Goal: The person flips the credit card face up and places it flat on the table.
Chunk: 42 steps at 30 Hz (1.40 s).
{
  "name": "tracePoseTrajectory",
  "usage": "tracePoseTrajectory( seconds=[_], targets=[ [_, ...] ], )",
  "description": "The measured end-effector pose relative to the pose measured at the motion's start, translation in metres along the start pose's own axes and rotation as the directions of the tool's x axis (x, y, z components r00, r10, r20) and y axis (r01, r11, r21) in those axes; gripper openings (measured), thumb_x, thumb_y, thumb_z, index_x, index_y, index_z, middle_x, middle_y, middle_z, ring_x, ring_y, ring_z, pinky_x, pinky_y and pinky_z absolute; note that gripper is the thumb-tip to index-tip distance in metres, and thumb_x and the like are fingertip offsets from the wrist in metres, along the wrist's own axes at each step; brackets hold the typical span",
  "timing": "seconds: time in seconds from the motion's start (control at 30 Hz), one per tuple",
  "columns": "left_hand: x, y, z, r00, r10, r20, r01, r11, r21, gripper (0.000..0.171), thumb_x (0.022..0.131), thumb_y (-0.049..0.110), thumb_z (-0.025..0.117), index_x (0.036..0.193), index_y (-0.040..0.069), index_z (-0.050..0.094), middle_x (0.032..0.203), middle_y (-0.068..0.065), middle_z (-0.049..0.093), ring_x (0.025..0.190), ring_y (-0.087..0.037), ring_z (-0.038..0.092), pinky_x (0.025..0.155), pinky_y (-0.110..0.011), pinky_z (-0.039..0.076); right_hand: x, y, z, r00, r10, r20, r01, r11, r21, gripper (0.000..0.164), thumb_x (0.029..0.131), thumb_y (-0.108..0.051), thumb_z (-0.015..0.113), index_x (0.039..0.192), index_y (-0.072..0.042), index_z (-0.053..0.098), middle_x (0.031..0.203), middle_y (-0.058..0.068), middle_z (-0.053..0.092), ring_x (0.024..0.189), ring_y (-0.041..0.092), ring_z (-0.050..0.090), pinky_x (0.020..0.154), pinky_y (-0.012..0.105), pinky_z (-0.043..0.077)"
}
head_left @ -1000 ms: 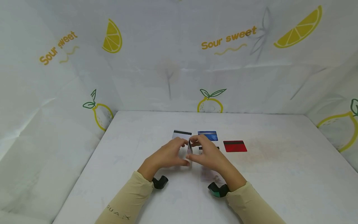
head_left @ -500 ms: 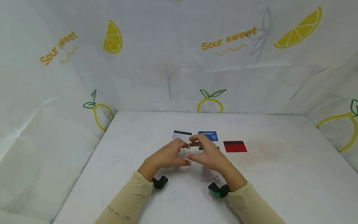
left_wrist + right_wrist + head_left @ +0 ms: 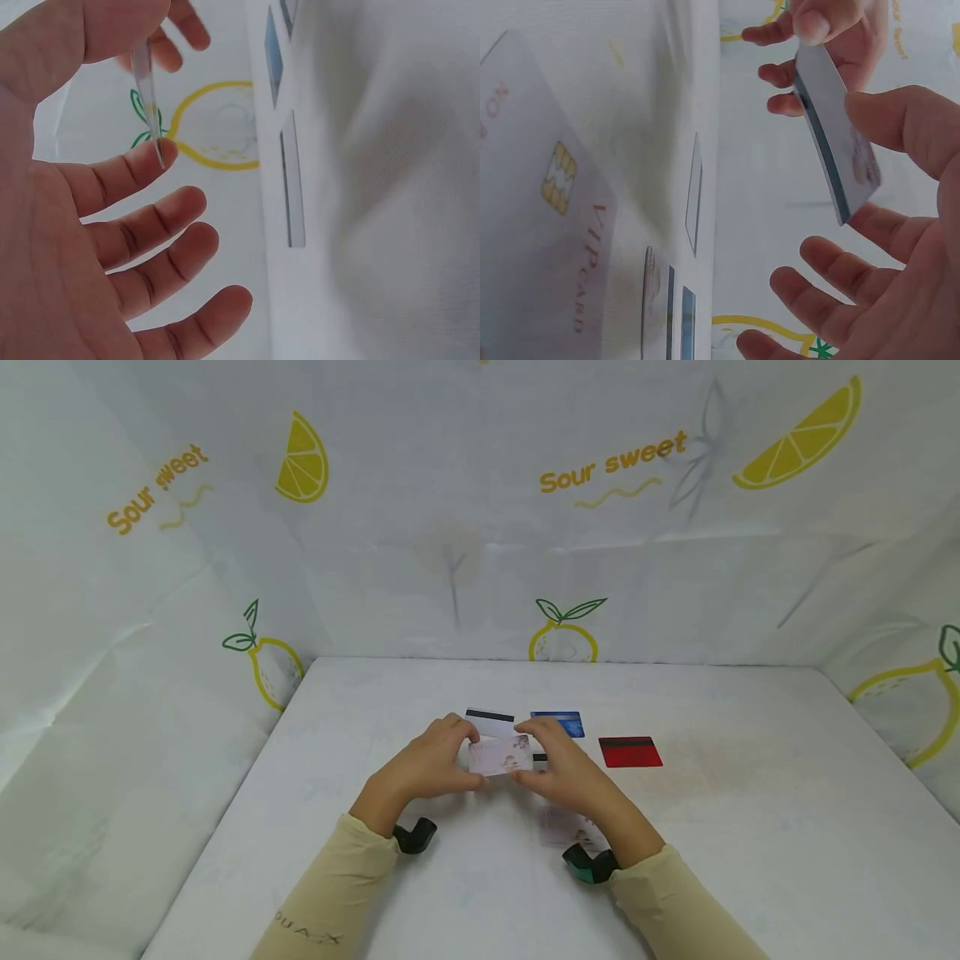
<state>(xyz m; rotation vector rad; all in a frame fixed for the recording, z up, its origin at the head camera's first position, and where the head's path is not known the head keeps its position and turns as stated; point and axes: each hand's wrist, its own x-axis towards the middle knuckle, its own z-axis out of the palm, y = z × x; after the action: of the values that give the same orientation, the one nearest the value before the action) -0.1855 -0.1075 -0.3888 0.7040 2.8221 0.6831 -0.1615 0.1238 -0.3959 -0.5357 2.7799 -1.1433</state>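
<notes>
Between both hands, above the table, is a pale pink plastic card (image 3: 499, 755) with a printed figure. My left hand (image 3: 431, 762) pinches its left end with thumb and index finger; the other fingers are spread apart in the left wrist view. At the card's right side, the thumb and index finger of my right hand (image 3: 566, 768) hold it by its edges. A dark stripe runs along the card's other side in the right wrist view. Another pale pink card (image 3: 564, 827) lies partly under my right wrist; the right wrist view shows its chip and lettering.
Behind the hands lie a white card (image 3: 489, 722) with a black stripe and a blue card (image 3: 566, 723). A red card (image 3: 631, 752) is to the right. A further striped card (image 3: 539, 757) is mostly hidden by my right hand. A lemon-printed sheet (image 3: 480, 568) stands behind the white table (image 3: 750, 860).
The held card has turned from edge-on to showing its pink printed face to the head camera. My left hand has moved a little left; the right has barely moved.
</notes>
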Motion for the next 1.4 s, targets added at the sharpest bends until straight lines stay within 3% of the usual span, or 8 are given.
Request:
tracePoseTrajectory(
  seconds=[0.37,0.57,0.7,1.03,1.4],
  targets=[
    [0.001,-0.001,0.0,1.0,-0.004,0.014,0.004,1.0,0.015,0.048,0.075,0.037,0.077,0.114,0.018,0.056,0.12,0.002,0.052,0.107,-0.016,0.047,0.087,-0.034,0.046,0.003,0.005,0.008,1.0,0.02,0.023,-0.018,0.996,-0.091,0.056,0.083,-0.028,0.077,0.132,-0.008,0.057,0.146,0.014,0.045,0.132,0.032,0.046,0.101,0.051,0.046],
    [0.003,-0.002,0.011,0.995,-0.019,0.094,0.01,0.996,0.092,0.048,0.074,0.036,0.082,0.112,0.016,0.06,0.118,-0.001,0.052,0.106,-0.02,0.047,0.086,-0.036,0.048,0.006,0.01,0.019,0.997,0.016,0.079,0.006,0.961,-0.275,0.05,0.078,-0.034,0.081,0.119,-0.009,0.066,0.14,0.014,0.051,0.131,0.033,0.047,0.107,0.053,0.04],
    [0.003,-0.003,0.018,0.989,-0.027,0.142,0.004,0.987,0.161,0.049,0.072,0.04,0.085,0.108,0.017,0.061,0.113,-0.001,0.051,0.106,-0.021,0.047,0.085,-0.039,0.047,0.004,0.009,0.024,0.994,0.039,0.101,-0.002,0.94,-0.341,0.045,0.075,-0.038,0.083,0.11,-0.013,0.071,0.14,0.012,0.051,0.133,0.031,0.046,0.109,0.056,0.036],
    [0.001,0.002,0.022,0.986,-0.007,0.168,-0.033,0.971,0.238,0.047,0.069,0.04,0.087,0.102,0.017,0.062,0.114,-0.001,0.052,0.113,-0.021,0.045,0.087,-0.045,0.046,-0.001,0.001,0.028,0.985,0.11,0.136,-0.056,0.936,-0.346,0.043,0.073,-0.037,0.085,0.107,-0.015,0.07,0.149,0.013,0.046,0.148,0.036,0.025,0.11,0.07,0.019],
    [0.001,0.004,0.022,0.981,-0.032,0.189,-0.009,0.977,0.215,0.044,0.069,0.036,0.087,0.1,0.019,0.062,0.115,0.0,0.053,0.111,-0.02,0.045,0.087,-0.048,0.047,0.0,0.002,0.03,0.987,0.107,0.124,-0.054,0.926,-0.373,0.045,0.07,-0.036,0.088,0.106,-0.016,0.071,0.145,0.013,0.051,0.145,0.039,0.028,0.11,0.069,0.021]
  ],
)
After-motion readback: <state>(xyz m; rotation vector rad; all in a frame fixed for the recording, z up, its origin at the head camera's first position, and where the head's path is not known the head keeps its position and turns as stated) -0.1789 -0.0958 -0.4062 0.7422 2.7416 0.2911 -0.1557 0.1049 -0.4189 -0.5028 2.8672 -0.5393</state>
